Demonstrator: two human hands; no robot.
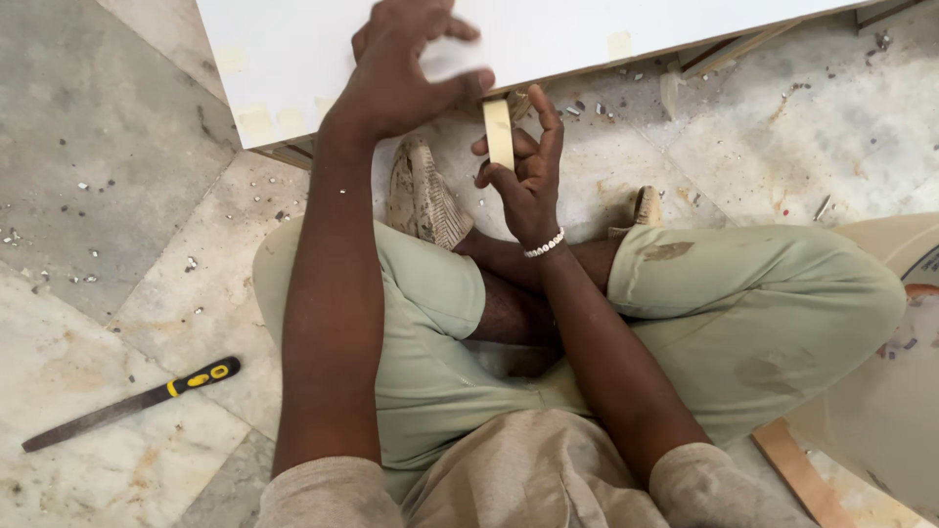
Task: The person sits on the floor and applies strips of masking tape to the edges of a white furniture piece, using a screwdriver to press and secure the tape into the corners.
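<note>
Left hand [406, 73] lies spread on the white board [293, 59], fingers splayed at its edge, while right hand [523, 171] pinches a pale edge-banding strip [498, 132] just below. File [132, 401] lies well apart on the floor.

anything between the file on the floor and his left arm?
Head view: only bare marble floor with scattered debris between the file and the left arm.

You sit cross-legged on the marble floor [117, 323], your left hand [396, 73] spread flat on the white board [293, 49] near its edge. Your right hand [523, 176], a beaded bracelet [544, 244] at the wrist, pinches a pale strip [498, 132] upright just below that edge. A black file with a yellow-and-black handle [132, 401] lies well apart to your left
</note>
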